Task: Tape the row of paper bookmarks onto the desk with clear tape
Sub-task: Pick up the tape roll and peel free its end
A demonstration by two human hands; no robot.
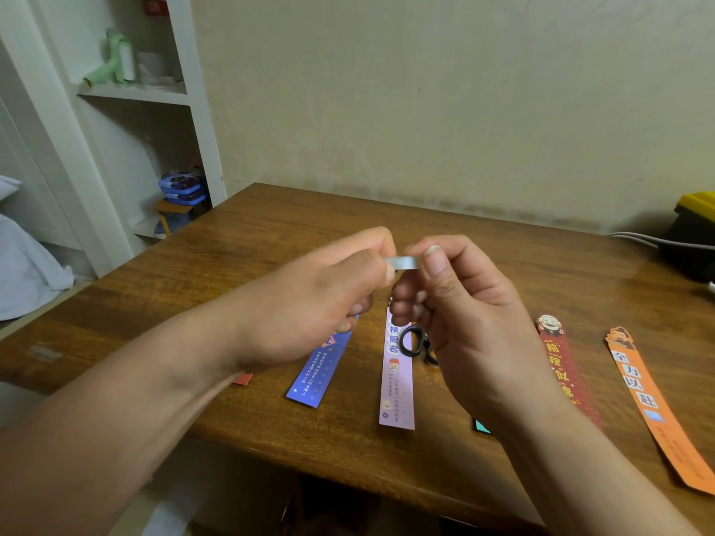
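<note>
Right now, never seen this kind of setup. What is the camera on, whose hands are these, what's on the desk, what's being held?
There is no robot here. One wide-angle camera sits on a person's head and looks forward and down, so the two bare arms coming in from the bottom are the wearer's own. The left hand and right hand are raised above the wooden desk and pinch a short piece of clear tape between them. On the desk lies a row of paper bookmarks: blue, lilac, dark red and orange, with two more mostly hidden under the arms. Black scissors lie by the lilac one.
</note>
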